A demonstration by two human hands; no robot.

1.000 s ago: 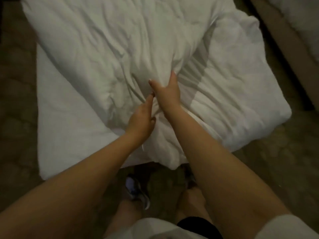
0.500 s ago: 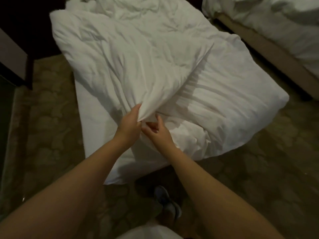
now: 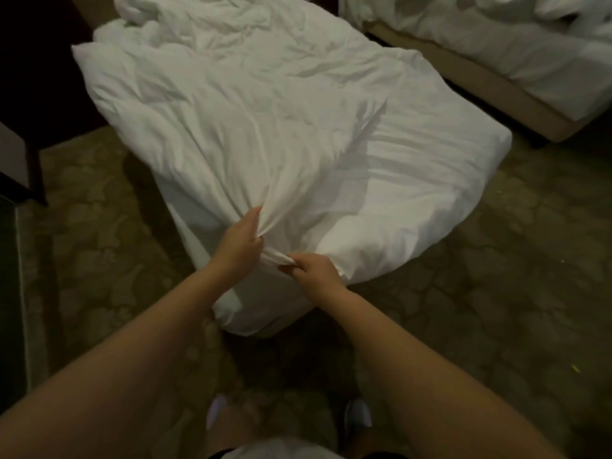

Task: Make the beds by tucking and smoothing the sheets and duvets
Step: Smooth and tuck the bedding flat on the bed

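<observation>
A white duvet (image 3: 251, 127) lies crumpled over the near bed, whose white sheet (image 3: 205, 233) shows along the left side and at the foot corner. One duvet corner is folded back toward me, leaving a lower layer (image 3: 430, 160) bare on the right. My left hand (image 3: 240, 238) grips a bunch of the duvet cloth at the bed's foot. My right hand (image 3: 314, 271) pinches the tip of that same corner just beside it. Both hands are close together, a little above the mattress edge.
A second bed (image 3: 496, 51) with rumpled white bedding stands at the upper right, across a narrow aisle. Dark furniture (image 3: 20, 154) stands at the left. Patterned carpet (image 3: 480, 293) surrounds the bed. My shoes (image 3: 357, 417) show below, close to the foot of the bed.
My hands have drawn the duvet corner back toward the foot of the bed. My head has lifted, so more of both beds shows.
</observation>
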